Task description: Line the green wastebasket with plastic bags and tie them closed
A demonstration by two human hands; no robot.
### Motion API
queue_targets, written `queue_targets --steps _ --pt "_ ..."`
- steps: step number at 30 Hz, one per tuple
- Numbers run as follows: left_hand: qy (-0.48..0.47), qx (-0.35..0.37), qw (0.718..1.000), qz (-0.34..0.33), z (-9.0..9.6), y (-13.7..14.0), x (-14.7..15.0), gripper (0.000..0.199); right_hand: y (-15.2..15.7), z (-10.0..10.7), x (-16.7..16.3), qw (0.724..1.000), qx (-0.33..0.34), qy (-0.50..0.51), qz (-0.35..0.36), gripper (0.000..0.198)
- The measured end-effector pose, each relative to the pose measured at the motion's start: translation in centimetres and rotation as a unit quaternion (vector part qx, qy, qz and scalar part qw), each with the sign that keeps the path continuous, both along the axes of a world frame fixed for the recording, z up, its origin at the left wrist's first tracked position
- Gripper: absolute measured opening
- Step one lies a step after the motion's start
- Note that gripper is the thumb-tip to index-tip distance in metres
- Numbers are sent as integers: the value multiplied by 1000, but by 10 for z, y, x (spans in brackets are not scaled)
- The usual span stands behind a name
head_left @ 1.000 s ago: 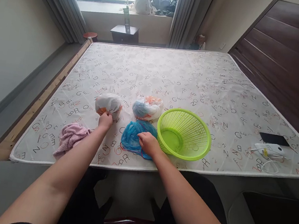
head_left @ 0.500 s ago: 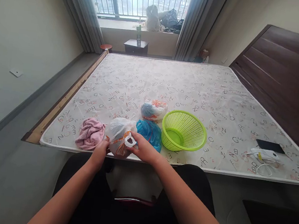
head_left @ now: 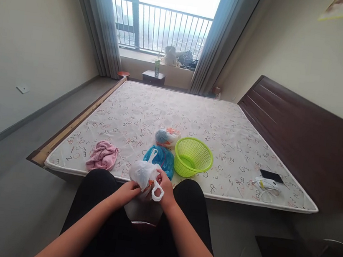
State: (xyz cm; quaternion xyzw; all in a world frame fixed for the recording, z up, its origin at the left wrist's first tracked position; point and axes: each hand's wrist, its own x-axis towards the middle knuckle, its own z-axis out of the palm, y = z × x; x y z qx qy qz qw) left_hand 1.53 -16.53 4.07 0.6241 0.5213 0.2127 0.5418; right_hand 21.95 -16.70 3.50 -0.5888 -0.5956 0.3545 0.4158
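Observation:
Between my knees, at the mattress edge, I hold a white plastic bag [head_left: 143, 172] with orange print and looped handles. My left hand [head_left: 127, 193] pinches its lower left side. Closed on the right side is my right hand [head_left: 164, 188], with one handle loop hanging by the fingers. What the bag contains is hidden. Just behind it lies a blue plastic bag [head_left: 167, 161], touching or close to a green plastic basket [head_left: 192, 158]. Another bundled bag [head_left: 166, 137], white, blue and orange, rests farther back. A crumpled pink towel [head_left: 103, 155] lies to the left.
The bare mattress [head_left: 149, 108] has a wooden bed frame edge [head_left: 74, 122] on the left and a dark headboard [head_left: 299, 120] on the right. A black phone [head_left: 271, 175] and a white device with a cable [head_left: 267, 185] lie on the right. A nightstand [head_left: 153, 77] stands beyond.
The white bag has been lifted off the mattress and drawn towards me and slightly right, held in both hands. My view has tilted up; the towel, basket and other bags stay on the mattress.

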Motion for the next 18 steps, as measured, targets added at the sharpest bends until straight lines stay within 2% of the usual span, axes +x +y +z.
queue_targets --steps 2,5,7,9,12,18 --pt "63 39 995 69 2 -2 1 31 0 -8 1 998 38 -39 -13 50" --pt "120 138 969 169 7 -3 0 41 7 -14 2 993 83 -81 -15 43" --pt "113 230 955 153 7 -2 -2 48 12 -14 0 988 105 -116 10 41" --pt "96 288 949 88 2 1 -3 53 14 -15 -5 981 117 -144 47 40" --pt "92 275 956 37 -13 8 -3 55 13 -19 -13 974 120 -172 81 34" --pt "79 193 978 27 -40 22 5 74 7 -29 -14 969 72 -210 114 33"
